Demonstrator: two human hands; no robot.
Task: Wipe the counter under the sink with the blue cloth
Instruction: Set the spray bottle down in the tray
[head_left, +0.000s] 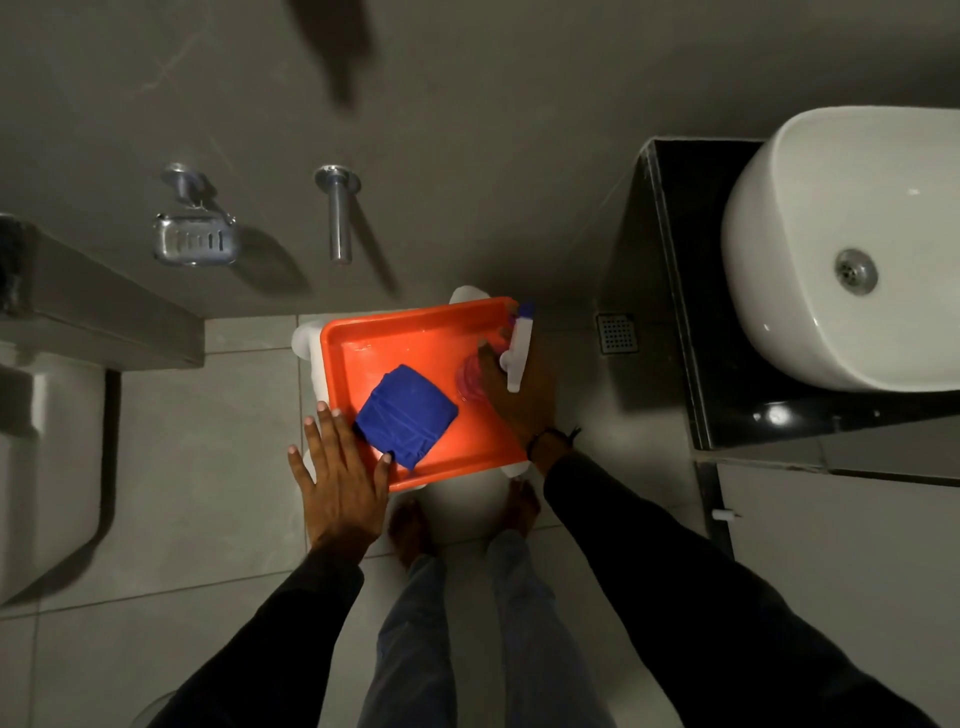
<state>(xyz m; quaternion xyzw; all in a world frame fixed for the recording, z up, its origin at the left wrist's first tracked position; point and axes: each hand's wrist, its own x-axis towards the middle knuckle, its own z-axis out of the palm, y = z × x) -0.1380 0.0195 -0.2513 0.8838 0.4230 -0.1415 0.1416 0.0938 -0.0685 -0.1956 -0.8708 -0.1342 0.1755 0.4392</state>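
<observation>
A folded blue cloth (406, 415) lies in an orange tray (415, 327) that rests on a white stool. My left hand (340, 478) hovers flat with fingers spread over the tray's near left corner, its thumb close to the cloth. My right hand (519, 400) is wrapped around a pink spray bottle (470, 382) with a white trigger head (521, 345) at the tray's right side. The black counter (691, 291) carries the white sink (831, 249) at the right.
A toilet (47, 457) stands at the left. A chrome soap dish (195, 239) and a chrome wall bar (340, 218) stick out from the grey wall. A floor drain (617, 332) sits between tray and counter. My bare feet stand on pale tiles below the tray.
</observation>
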